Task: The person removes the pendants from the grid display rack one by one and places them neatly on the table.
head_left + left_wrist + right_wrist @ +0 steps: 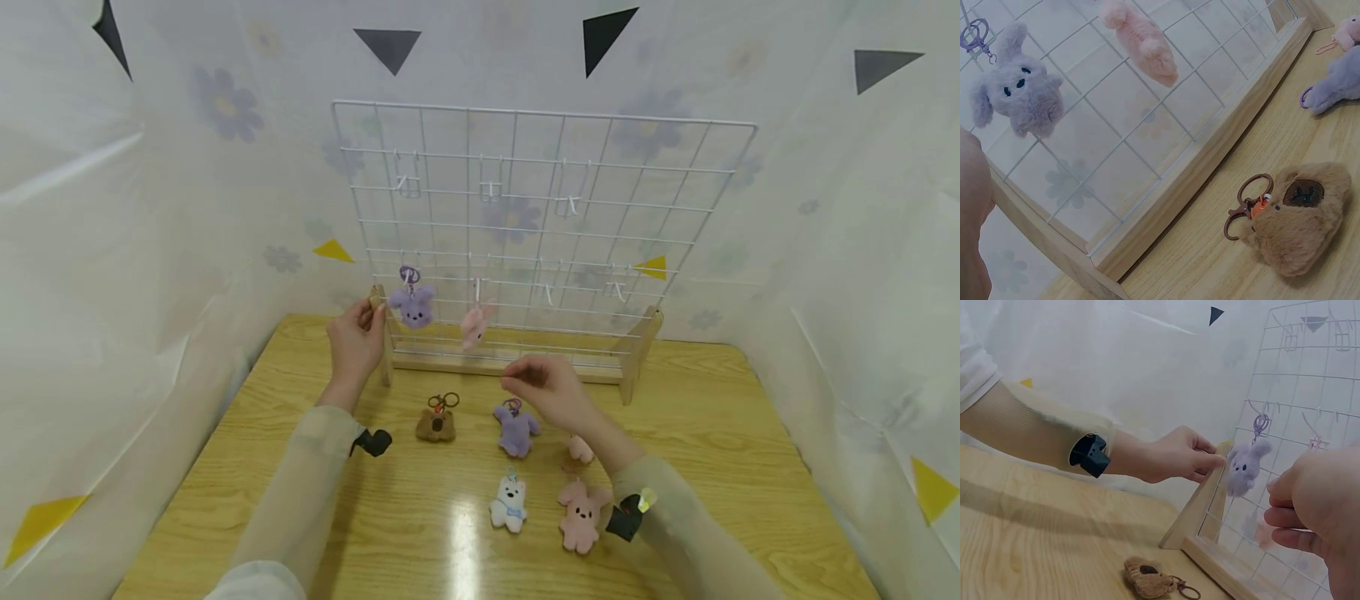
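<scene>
1. The left hand (358, 340) pinches the pale wooden end support (387, 362) between thumb and fingertips, near its top.
2. The right hand (549, 390) has loosely bent fingers and shows nothing in its hold; it hovers just beyond the metal-ringed, fuzzy lilac plush keychain (516, 433) lying on the wood-grain table (712, 433).
3. That support carries a white wire grid panel (543, 113). A lilac long-eared plush (414, 308) hangs just beside the left hand, with a pale pink plush (475, 325) to its right.
4. Nearby lie a brown furry plush (435, 426), a white plush bear with a blue scarf (510, 506) and a pink long-eared plush (581, 518).
5. The right wrist partly covers a small pink plush (579, 449) in the head view.
</scene>
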A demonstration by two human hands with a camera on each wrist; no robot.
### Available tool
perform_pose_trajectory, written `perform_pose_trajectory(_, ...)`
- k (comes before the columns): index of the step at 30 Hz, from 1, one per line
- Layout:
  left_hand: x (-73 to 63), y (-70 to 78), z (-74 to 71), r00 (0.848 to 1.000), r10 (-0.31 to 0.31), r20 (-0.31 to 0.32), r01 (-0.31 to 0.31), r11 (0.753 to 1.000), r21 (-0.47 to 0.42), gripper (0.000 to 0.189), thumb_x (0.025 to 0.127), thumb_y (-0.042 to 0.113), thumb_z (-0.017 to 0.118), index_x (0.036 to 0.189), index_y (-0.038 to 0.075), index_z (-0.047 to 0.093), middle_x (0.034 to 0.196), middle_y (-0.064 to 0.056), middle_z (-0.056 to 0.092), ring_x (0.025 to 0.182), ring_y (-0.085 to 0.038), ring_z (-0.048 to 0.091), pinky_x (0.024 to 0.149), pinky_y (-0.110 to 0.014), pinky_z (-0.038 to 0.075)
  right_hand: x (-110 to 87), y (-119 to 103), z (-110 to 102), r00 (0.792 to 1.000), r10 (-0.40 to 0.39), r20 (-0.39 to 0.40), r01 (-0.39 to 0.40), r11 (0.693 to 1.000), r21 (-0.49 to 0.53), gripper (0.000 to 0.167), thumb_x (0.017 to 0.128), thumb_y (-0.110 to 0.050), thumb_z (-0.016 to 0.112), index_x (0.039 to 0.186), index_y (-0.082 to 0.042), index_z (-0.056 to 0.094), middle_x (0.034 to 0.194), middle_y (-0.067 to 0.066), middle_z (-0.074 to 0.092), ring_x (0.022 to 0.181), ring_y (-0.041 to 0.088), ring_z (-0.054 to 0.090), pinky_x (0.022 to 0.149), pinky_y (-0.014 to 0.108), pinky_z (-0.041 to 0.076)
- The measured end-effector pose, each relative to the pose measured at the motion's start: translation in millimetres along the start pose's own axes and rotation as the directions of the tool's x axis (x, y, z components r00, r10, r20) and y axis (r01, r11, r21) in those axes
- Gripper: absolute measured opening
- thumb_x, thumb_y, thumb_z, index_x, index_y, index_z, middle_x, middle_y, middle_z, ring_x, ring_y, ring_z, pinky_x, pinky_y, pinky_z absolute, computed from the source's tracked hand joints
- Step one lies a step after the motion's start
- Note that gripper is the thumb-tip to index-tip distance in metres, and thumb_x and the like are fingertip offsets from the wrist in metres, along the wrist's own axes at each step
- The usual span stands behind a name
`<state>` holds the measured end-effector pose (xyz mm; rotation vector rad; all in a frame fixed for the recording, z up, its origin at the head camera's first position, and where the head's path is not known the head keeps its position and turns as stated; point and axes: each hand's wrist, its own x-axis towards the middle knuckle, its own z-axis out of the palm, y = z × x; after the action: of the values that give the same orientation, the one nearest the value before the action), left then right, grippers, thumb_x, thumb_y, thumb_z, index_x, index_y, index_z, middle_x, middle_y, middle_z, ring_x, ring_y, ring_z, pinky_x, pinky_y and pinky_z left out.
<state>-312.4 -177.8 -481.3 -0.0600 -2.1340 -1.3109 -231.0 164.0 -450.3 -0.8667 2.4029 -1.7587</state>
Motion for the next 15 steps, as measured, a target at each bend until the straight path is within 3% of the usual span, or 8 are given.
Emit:
perform_pose_trajectory(7, 1.3, 0.3, 0.1, 1.000, -0.010, 0.004, 0.010, 1.000, -0.016, 0.027, 0.103, 0.010, 0.071, 0.119, -0.012, 0.072, 0.109, -0.029, 0.075, 0.099, -0.038, 0.077, 0.084, -0.037, 0.065, 23.3, 1, 3, 0.994, -0.014, -0.104, 0.015, 1.000, 0.008, 0.012, 0.101, -0.008, 0.073, 0.107, 0.003, 0.076, 0.105, 0.015, 0.077, 0.095, 0.032, 0.075, 0.084, 0.031, 0.065)
perform_pose_trajectory(15, -0.1, 0.6, -0.3, 0.998, -0.057, 0.013, 0.057, 0.997, -0.045, 0.028, 0.103, 0.010, 0.071, 0.120, -0.012, 0.071, 0.112, -0.030, 0.074, 0.103, -0.038, 0.076, 0.086, -0.030, 0.064, 46.1, 2, 6, 0.981, -0.017, -0.195, 0.014, 1.000, -0.017, 0.017, 0.102, -0.009, 0.074, 0.112, 0.004, 0.076, 0.107, 0.014, 0.076, 0.099, 0.028, 0.073, 0.087, 0.027, 0.063)
